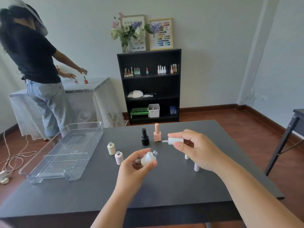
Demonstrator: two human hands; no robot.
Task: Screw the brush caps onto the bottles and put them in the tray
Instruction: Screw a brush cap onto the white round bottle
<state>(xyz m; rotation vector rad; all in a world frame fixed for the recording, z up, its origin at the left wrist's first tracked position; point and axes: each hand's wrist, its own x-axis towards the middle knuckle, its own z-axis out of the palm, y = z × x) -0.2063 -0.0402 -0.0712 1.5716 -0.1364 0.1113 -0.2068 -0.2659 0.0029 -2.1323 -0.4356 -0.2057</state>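
Note:
My left hand (136, 167) holds a frosted white bottle (148, 157), tilted, its threaded neck pointing up and to the right. A white brush cap (175, 141) lies sideways in my right hand (195, 148), brush tip pointing left, a short way above and right of the bottle's neck. On the dark table (164, 186) stand a cream bottle (111, 148) and a pale pink bottle (119, 157), both uncapped. Behind them stand a capped black bottle (145, 137) and a capped peach bottle (157, 132). Two ribbed caps (196, 167) stand upright under my right hand. The clear tray (65, 153) sits at the left.
Another person stands at a covered table at the back left. A black shelf (149, 86) with bottles and bins stands against the far wall. Cables (14, 158) lie on the floor left of the table. A second dark table's leg (283, 142) is at the right.

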